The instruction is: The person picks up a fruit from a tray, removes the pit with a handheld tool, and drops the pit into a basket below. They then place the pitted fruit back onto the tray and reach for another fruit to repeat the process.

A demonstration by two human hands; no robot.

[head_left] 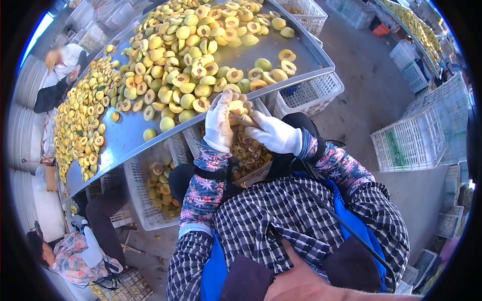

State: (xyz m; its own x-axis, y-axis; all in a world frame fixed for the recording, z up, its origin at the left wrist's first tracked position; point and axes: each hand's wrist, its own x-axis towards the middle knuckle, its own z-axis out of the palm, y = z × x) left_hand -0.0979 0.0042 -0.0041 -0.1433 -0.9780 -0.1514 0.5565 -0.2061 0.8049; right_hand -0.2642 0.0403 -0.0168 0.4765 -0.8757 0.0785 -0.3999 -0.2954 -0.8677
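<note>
My left hand (219, 123), in a white glove, is closed around a halved yellow stone fruit (237, 107), apricot- or peach-like, at the near edge of the metal table. My right hand (275, 133), gloved in white too, grips a small hand tool (246, 120) whose brownish end points at the fruit. Its working tip is hidden against the flesh. Just beyond my hands lies a heap of yellow-green fruit halves (188, 65), many with brown pits or hollows showing. Below my hands, a crate holds pitted-looking pieces and brown bits (251, 153).
The metal table (133, 133) has a raised rim. A white crate of fruit (143, 200) stands under it at left, another crate (314, 95) at right. Stacked crates (409, 143) stand farther right. One person (75, 256) sits lower left, another (63, 65) upper left.
</note>
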